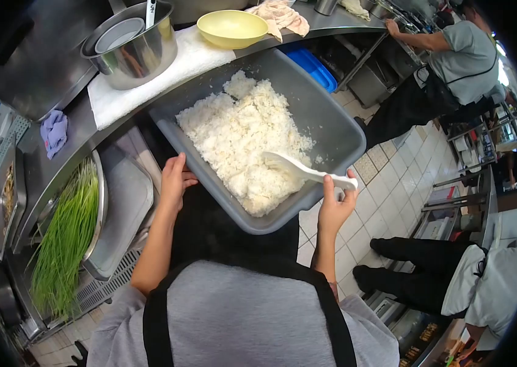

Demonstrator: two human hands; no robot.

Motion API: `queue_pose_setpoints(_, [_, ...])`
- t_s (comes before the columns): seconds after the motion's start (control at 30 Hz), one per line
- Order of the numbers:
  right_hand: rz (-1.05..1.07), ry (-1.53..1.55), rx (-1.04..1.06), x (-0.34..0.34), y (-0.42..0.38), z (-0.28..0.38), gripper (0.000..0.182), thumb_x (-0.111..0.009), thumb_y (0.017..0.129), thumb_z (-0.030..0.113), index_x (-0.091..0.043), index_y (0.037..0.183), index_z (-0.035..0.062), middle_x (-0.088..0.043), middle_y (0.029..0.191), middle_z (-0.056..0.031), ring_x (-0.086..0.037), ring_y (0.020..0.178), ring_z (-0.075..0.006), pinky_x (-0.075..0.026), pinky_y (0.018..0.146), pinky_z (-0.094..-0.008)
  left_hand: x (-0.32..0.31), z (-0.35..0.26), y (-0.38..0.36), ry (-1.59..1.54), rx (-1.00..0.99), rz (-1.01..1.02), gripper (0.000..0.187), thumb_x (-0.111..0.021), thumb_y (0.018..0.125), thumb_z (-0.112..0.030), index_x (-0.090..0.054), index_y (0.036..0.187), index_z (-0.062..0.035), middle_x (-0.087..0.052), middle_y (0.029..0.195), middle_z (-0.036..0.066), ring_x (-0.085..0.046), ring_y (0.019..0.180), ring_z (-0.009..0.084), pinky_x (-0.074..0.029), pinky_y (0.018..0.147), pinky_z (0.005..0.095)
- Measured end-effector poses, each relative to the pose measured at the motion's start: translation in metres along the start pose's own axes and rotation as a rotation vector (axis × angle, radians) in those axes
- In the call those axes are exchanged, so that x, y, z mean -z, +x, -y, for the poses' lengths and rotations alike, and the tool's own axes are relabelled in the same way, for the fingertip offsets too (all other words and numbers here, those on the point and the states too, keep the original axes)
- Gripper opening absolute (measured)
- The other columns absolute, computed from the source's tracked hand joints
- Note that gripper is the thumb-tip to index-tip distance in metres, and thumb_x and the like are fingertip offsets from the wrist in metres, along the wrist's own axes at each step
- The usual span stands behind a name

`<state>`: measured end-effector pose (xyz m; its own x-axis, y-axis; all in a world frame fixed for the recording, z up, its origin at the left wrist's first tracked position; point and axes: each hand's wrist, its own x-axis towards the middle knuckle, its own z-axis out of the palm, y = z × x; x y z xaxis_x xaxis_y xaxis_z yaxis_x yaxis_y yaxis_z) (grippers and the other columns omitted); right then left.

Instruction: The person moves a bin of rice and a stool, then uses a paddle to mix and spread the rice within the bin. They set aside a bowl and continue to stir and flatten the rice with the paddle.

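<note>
A large grey plastic tub [326, 116] holds a heap of cooked white rice [243, 144]. My left hand [175, 181] grips the tub's near left rim. My right hand [334, 208] holds the handle of a white rice paddle [304, 170], whose blade rests on the rice near the tub's right side. The tub leans against the steel counter edge [75, 131] and sits in front of my body.
On the counter are a steel pot [133, 49] on a white towel [185, 61], a yellow bowl [232, 28], a purple cloth [54, 131] and a tray of green chives [66, 238]. One person [454, 67] works at the back right, another [472, 281] is at the right.
</note>
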<state>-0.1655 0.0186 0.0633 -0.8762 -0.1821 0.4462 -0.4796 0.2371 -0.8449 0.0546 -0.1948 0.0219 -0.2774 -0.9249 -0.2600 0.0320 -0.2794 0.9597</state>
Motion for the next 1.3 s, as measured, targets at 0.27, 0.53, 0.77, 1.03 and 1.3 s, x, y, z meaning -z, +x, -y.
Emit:
queue_pose_setpoints(0.27, [0.021, 0.4, -0.267, -0.03, -0.002, -0.019, 0.023, -0.065, 0.083, 0.014, -0.059, 0.098, -0.0025, -0.055, 0.098, -0.0061, -0.051, 0.091, -0.0141, -0.04, 0.08, -0.028, -0.021, -0.023, -0.004, -0.01, 0.284, 0.13, 0.029, -0.043, 0.094, -0.033, -0.046, 0.089, -0.004, -0.057, 0.068, 0.009, -0.054, 0.045, 0.015, -0.046, 0.041, 0.026])
queue_pose_setpoints(0.53, [0.143, 0.459, -0.31, 0.009, 0.08, -0.014, 0.021, -0.065, 0.084, 0.017, -0.059, 0.096, 0.0005, -0.063, 0.089, -0.0054, -0.056, 0.078, -0.0106, -0.043, 0.07, -0.0238, -0.061, -0.052, -0.072, -0.192, 0.259, 0.33, 0.023, -0.04, 0.096, -0.024, -0.042, 0.099, -0.001, -0.059, 0.082, 0.014, -0.062, 0.061, 0.0191, -0.055, 0.053, 0.0282])
queue_pose_setpoints(0.77, [0.213, 0.285, -0.312, 0.08, 0.106, -0.067, 0.022, -0.065, 0.084, 0.021, -0.062, 0.095, 0.0016, -0.062, 0.088, -0.0035, -0.055, 0.08, -0.0108, -0.042, 0.073, -0.0238, -0.041, -0.037, -0.114, -0.22, 0.783, 1.075, 0.028, -0.041, 0.097, -0.018, -0.046, 0.118, 0.0002, -0.056, 0.114, 0.017, -0.055, 0.109, 0.0217, -0.043, 0.095, 0.0319])
queue_pose_setpoints(1.03, [0.226, 0.157, -0.34, 0.106, 0.096, -0.071, 0.024, -0.062, 0.086, 0.022, -0.06, 0.097, 0.0006, -0.061, 0.089, -0.004, -0.052, 0.083, -0.0098, -0.039, 0.075, -0.0242, 0.005, -0.089, -0.057, 0.211, 0.11, 0.943, 0.021, -0.055, 0.089, -0.016, -0.059, 0.09, 0.0043, -0.065, 0.082, 0.012, -0.062, 0.079, 0.0176, -0.049, 0.076, 0.0283])
queue_pose_setpoints(1.3, [0.302, 0.068, 0.128, 0.047, 0.096, 0.001, 0.02, -0.058, 0.087, 0.013, -0.059, 0.097, -0.0037, -0.062, 0.087, -0.007, -0.056, 0.077, -0.0113, -0.044, 0.07, -0.0238, -0.02, -0.078, 0.023, 1.18, -0.871, -0.061, 0.041, -0.067, 0.077, -0.02, -0.046, 0.106, 0.001, -0.054, 0.107, 0.02, -0.059, 0.086, 0.038, -0.048, 0.076, 0.0407])
